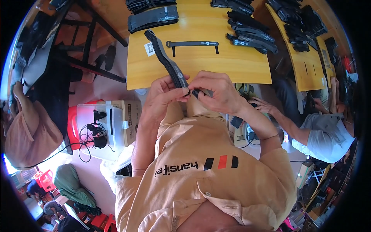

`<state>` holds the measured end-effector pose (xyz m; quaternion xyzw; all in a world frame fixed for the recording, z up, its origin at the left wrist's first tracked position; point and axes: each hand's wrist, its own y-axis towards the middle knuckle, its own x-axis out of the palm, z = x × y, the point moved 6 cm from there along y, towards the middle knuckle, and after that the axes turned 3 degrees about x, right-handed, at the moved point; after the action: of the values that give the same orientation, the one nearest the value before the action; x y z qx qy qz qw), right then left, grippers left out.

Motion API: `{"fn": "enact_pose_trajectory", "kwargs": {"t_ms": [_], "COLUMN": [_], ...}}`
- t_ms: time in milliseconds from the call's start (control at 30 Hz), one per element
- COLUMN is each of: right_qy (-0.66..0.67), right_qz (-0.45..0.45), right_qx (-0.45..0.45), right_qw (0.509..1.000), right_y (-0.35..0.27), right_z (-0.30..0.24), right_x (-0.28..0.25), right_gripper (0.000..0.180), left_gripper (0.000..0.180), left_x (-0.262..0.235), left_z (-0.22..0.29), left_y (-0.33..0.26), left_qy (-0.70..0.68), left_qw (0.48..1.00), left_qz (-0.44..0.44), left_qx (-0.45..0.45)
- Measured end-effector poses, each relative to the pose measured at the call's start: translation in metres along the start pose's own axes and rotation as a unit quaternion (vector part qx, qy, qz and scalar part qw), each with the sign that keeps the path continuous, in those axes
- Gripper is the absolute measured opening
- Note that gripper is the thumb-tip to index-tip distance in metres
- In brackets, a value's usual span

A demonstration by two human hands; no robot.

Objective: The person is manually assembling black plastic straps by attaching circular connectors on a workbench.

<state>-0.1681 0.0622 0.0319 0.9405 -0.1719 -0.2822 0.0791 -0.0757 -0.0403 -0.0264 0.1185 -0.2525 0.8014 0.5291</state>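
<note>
My left hand (159,97) is closed round the lower end of a bundle of dark grey fabric straps (165,58). The bundle slants up and away to the left over the table's near edge. At its lower end my right hand (219,89) pinches a short black piece (195,92), thumb against fingers; whether it is a strap end or a separate band I cannot tell. Beyond my hands a single dark grey strap (193,44) lies crosswise on the yellow wooden table (232,69), touching two short black marks. A white label (149,49) shows beside the bundle.
Piles of dark straps stand at the table's back left (153,19) and back right (251,36). A second table (305,73) holds more straps. A co-worker's arm (286,123) reaches in from the right. On the left, a clear plastic bin (116,131) with black cables stands beside a cardboard box (131,116).
</note>
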Motion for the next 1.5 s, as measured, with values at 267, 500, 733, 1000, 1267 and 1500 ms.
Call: {"fn": "enact_pose_trajectory", "kwargs": {"t_ms": [267,500,733,1000,1267,1500], "right_qy": [-0.046,-0.055,-0.093,-0.157,0.018,0.276], "right_qz": [0.025,0.031,0.033,0.083,0.099,0.007], "right_qx": [-0.012,0.033,0.028,0.036,0.113,0.127], "right_qw": [0.999,0.997,0.995,0.983,0.988,0.953], "right_y": [-0.001,-0.005,-0.011,-0.006,-0.022,-0.022], "right_z": [-0.004,-0.002,-0.008,0.021,0.028,0.034], "right_x": [0.003,0.009,0.013,-0.005,-0.026,0.012], "right_gripper": [0.019,0.019,0.020,0.016,0.027,0.020], "left_gripper": [0.037,0.039,0.041,0.042,0.041,0.042], "left_x": [-0.001,0.000,0.004,0.049,0.005,0.011], "left_z": [-0.003,-0.004,-0.006,-0.023,-0.021,-0.022], "left_y": [0.002,-0.002,-0.006,-0.025,-0.006,-0.004], "left_qy": [0.023,0.044,0.044,0.002,-0.010,-0.005], "left_qw": [1.000,0.998,0.999,0.988,1.000,1.000], "left_qz": [0.015,0.017,0.000,-0.143,-0.022,-0.017], "left_qx": [0.011,0.031,0.022,-0.062,-0.016,-0.008]}}
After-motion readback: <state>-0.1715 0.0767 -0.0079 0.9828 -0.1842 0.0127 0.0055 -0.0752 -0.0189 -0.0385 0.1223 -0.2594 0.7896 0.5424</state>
